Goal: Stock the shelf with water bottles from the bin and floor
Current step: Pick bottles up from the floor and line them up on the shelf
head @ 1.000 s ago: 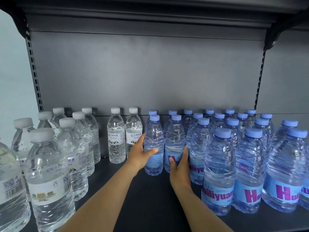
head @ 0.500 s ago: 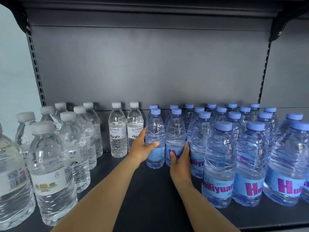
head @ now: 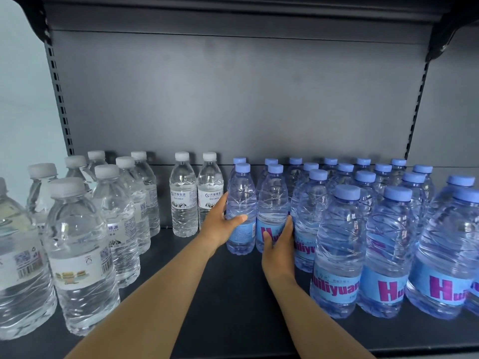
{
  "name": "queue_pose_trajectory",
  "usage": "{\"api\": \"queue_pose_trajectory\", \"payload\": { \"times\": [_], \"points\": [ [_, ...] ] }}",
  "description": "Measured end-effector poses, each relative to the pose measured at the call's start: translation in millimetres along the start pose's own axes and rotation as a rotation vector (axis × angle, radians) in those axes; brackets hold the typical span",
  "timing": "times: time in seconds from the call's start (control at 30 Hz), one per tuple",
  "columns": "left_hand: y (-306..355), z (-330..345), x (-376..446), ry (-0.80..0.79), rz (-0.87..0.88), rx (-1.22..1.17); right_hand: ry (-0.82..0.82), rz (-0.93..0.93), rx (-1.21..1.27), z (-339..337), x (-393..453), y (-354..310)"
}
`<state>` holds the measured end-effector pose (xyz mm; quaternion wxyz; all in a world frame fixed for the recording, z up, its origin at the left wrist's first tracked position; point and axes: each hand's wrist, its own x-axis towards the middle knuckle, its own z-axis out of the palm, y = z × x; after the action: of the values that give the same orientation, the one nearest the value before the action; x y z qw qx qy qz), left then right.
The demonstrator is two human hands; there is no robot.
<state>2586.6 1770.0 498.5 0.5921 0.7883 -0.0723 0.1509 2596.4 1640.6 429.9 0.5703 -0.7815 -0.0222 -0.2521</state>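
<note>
On the dark shelf (head: 233, 294), the left hand (head: 220, 224) grips a blue-capped bottle (head: 241, 203), thumb across its front, fingers curled round its 9 o'clock side. The right hand (head: 278, 244) holds the next bottle (head: 272, 200) at 3 o'clock, thumb on the label. Both bottles stand upright and touching. More blue bottles (head: 388, 242) crowd toward 3 o'clock; white-capped bottles (head: 77, 242) stand toward 9 o'clock.

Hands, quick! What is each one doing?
Left hand: grips a blue-capped bottle.
Right hand: grips the neighbouring blue-capped bottle.
</note>
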Motion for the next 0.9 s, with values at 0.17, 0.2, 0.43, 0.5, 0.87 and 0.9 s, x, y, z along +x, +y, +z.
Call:
{"api": "queue_pose_trajectory", "payload": {
  "times": [0.17, 0.2, 0.43, 0.5, 0.87, 0.9],
  "points": [
    [0, -4, -2, 0.021, -0.061, 0.163, -0.052, 0.044, -0.031, -4, -8, -4],
    [0, -6, -4, 0.02, -0.076, 0.209, -0.059, 0.037, -0.032, -5, -11, -5],
    [10, -26, -53, -0.063, -0.045, 0.623, -0.213, -0.107, -0.226, -36, -43, -32],
    [17, -35, -70, -0.108, -0.044, 0.752, -0.251, -0.204, -0.328, -48, -56, -43],
    [48, -97, -206, -0.199, -0.004, 0.925, -0.36, -0.28, -0.692, -96, -184, -105],
    [49, -103, -220, -0.214, -0.009, 0.929, -0.37, -0.256, -0.7, -99, -198, -110]
  ]
}}
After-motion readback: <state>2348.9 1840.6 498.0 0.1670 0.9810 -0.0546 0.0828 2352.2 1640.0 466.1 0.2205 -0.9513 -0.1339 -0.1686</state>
